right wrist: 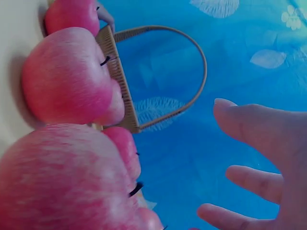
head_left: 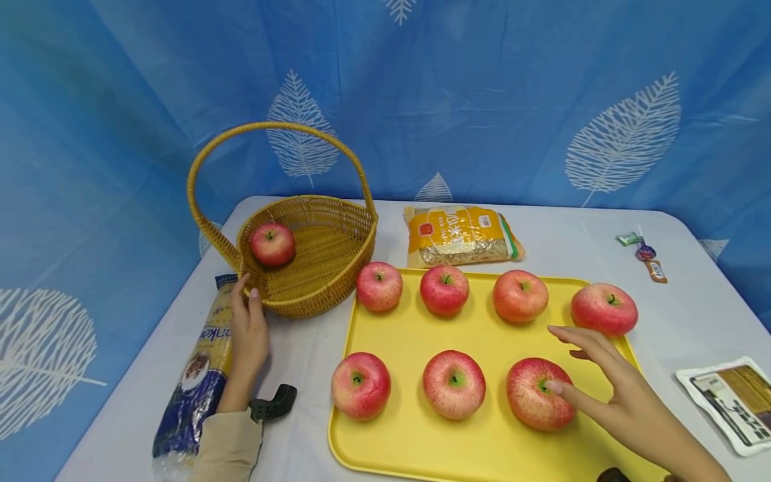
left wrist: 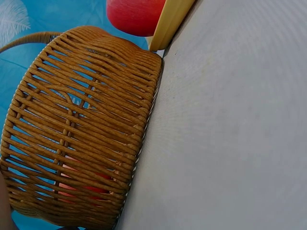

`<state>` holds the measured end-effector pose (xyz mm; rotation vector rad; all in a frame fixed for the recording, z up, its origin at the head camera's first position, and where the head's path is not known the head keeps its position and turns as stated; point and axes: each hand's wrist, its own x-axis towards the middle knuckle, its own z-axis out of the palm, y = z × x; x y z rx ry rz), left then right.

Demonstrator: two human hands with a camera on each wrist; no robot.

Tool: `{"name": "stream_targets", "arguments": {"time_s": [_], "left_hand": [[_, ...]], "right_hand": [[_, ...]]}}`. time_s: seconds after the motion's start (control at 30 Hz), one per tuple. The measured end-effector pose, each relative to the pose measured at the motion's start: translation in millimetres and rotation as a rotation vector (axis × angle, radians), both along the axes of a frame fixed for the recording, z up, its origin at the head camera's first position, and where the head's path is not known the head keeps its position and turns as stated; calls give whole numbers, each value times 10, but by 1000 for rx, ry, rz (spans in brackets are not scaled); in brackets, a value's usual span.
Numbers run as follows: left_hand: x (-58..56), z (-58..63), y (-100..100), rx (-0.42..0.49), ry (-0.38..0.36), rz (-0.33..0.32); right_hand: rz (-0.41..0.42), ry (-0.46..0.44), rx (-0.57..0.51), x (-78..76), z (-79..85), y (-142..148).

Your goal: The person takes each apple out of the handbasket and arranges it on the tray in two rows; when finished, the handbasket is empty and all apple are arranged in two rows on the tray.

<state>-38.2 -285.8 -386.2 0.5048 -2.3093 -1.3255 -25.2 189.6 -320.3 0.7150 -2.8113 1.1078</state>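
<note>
At the left stands a yellow-brown wicker basket (head_left: 319,274) with a tall arched handle and one red apple (head_left: 273,244) inside. My left hand (head_left: 248,338) holds the basket's near left rim with its fingertips. In the left wrist view only a sliver of this hand shows beside the woven wall (left wrist: 81,129). My right hand (head_left: 623,395) hovers with spread fingers over the front right apple (head_left: 539,402), holding nothing. In the right wrist view its thumb and fingers (right wrist: 254,117) are apart from the large near apple (right wrist: 62,182). Several red apples lie in two rows on a yellow tray (head_left: 397,331).
An orange bag of grain (head_left: 460,237) lies behind the tray. Left of the left forearm is a long blue-and-yellow packet (head_left: 201,375). Small wrapped candies (head_left: 646,252) and a flat white-edged packet (head_left: 731,402) lie at the right. A blue curtain (head_left: 470,100) hangs behind the table.
</note>
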Motion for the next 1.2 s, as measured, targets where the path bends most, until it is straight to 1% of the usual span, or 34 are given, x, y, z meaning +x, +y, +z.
{"name": "stream_targets", "arguments": {"time_s": [0.1,0.23,0.33,0.5,0.6,0.77,0.9,0.97,1.1,1.2], "left_hand": [[-1,7,3,7,-4,-1],[-2,12,6,7,-12,2],[-3,12,8,5,-13,2],[-8,12,4,8,-5,0],[-8,3,2,11,-1,-1],[-6,-9,1,9,6,-2],[-9,-18,-2,8,10,-2],[-12,-21,-4,8,12,0],[-13,-29,-10,9,16,6],[-14,-34,-10,8,15,-2]], "right_hand": [[19,5,9,-43,61,-31],[76,46,-13,-134,134,-75],[120,78,-22,-232,172,-116],[145,60,-2,-452,218,-220],[179,-9,3,-624,244,-295],[261,-153,-47,-918,227,-498],[331,-211,-108,-1122,193,-746],[361,-257,-139,-1203,183,-894],[394,-350,-193,-1345,139,-1204],[408,-376,-208,-1427,96,-1429]]}}
